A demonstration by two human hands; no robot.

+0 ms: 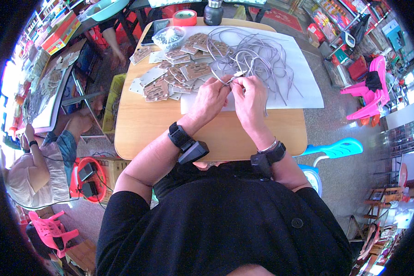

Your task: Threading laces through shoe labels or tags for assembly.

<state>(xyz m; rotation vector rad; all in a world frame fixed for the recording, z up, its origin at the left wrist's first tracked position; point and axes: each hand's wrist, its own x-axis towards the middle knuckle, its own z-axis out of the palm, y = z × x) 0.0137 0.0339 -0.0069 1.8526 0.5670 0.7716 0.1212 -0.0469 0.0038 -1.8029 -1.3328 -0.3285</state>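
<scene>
My left hand (209, 100) and my right hand (251, 102) meet over the near edge of a white sheet (303, 92), fingers pinched together. Between them runs a thin grey cord (220, 79), gripped by both hands; the fingertips hide part of it. A small pale piece shows just above the fingertips, too small to name. Beyond my right hand lies a loose tangle of grey cords (267, 55). To the left of my left hand spreads a heap of brown and white cardboard tags (170, 78), several overlapping.
Along the table's (142, 124) far side are a clear plastic bag of small dark parts (169, 37), a red tape roll (185, 18) and a dark bottle (213, 14). A yellow crate (112, 103) stands left. Another person (41, 168) sits at a side table. A blue stool (338, 148) is right.
</scene>
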